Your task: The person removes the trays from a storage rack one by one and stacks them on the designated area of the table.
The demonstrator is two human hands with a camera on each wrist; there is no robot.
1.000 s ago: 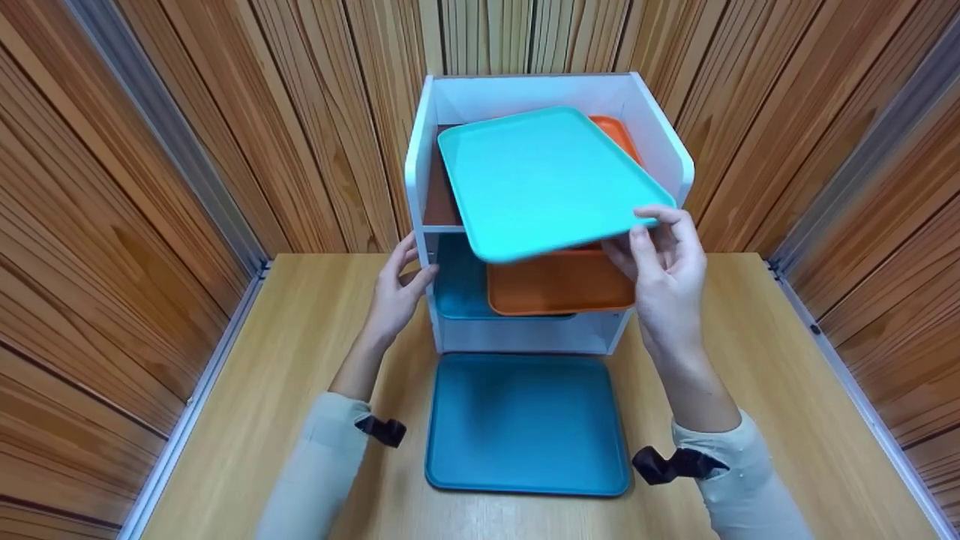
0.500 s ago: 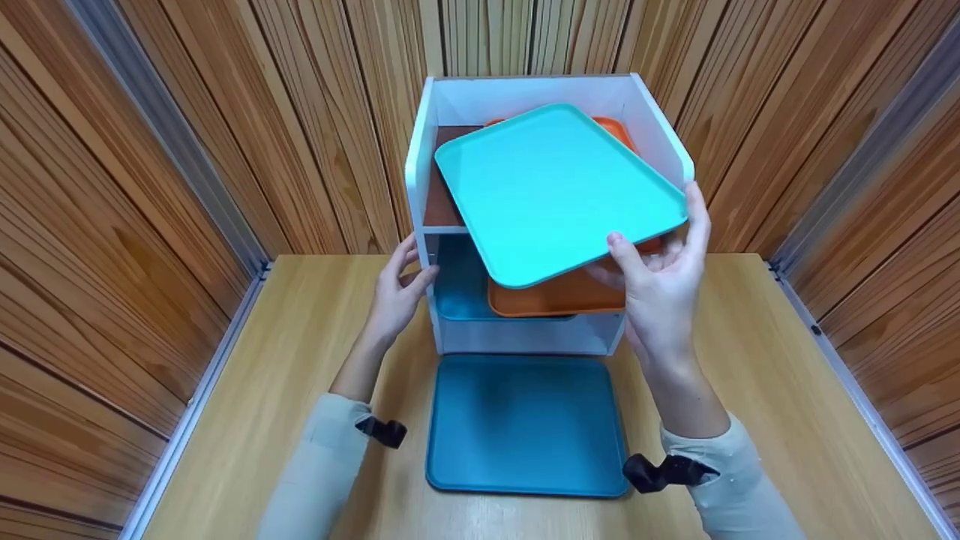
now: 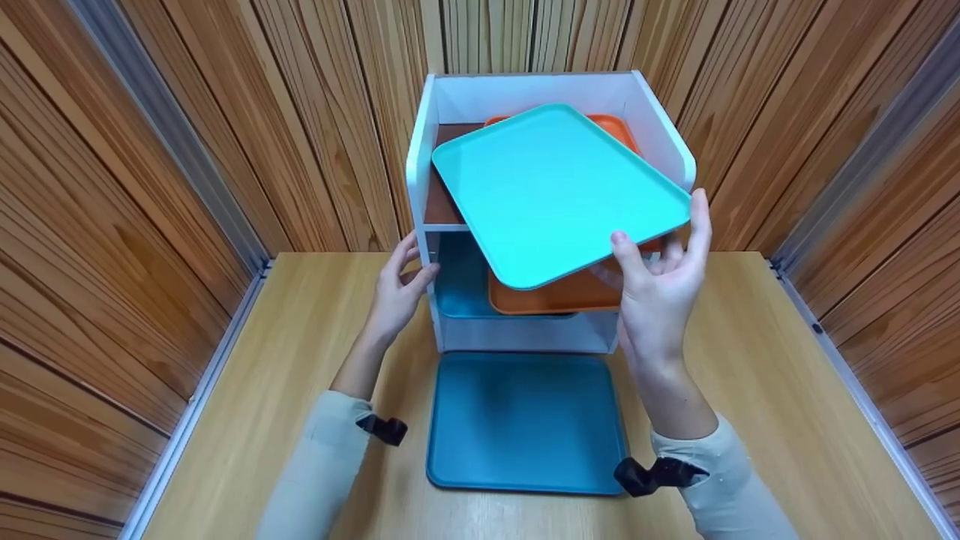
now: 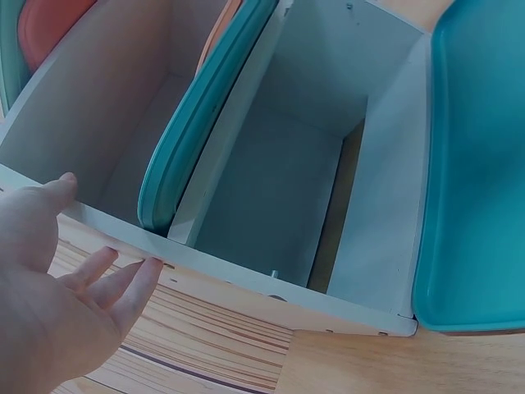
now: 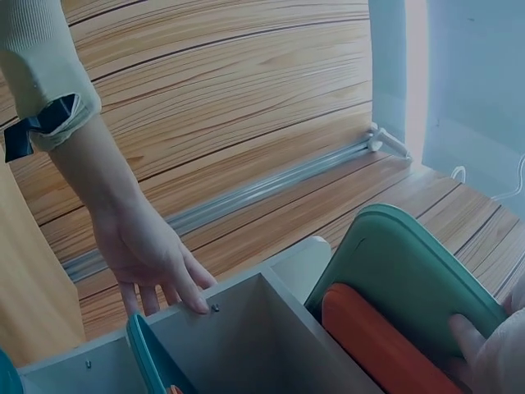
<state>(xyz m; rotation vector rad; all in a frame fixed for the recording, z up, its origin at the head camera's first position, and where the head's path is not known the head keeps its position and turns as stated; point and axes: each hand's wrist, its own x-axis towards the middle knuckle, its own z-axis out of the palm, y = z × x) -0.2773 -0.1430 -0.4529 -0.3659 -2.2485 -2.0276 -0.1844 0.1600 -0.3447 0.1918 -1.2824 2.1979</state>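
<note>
My right hand point(image 3: 660, 307) holds a turquoise tray point(image 3: 562, 195) by its near right corner, thumb at the near edge and other fingers under and beside it. The tray lies slanted across the top compartment of a white shelf unit point(image 3: 525, 335), its near corner jutting out in front. Under it shows an orange tray point(image 3: 615, 131). My left hand point(image 3: 397, 292) holds the unit's left side panel, thumb at the front edge, fingers along the outside; the left wrist view shows this hand point(image 4: 66, 304) at the panel's edge.
In the middle compartment, an orange tray point(image 3: 551, 295) sits over a teal tray point(image 3: 459, 281) and sticks out forward. Another teal tray point(image 3: 525, 427) lies on the wooden table point(image 3: 300, 345) before the unit. Wood-patterned walls point(image 3: 112, 187) stand around the table.
The turquoise tray has turned and its near corner has come forward and right. My right hand has shifted its hold, thumb moving left along the near edge. The left hand stays put.
</note>
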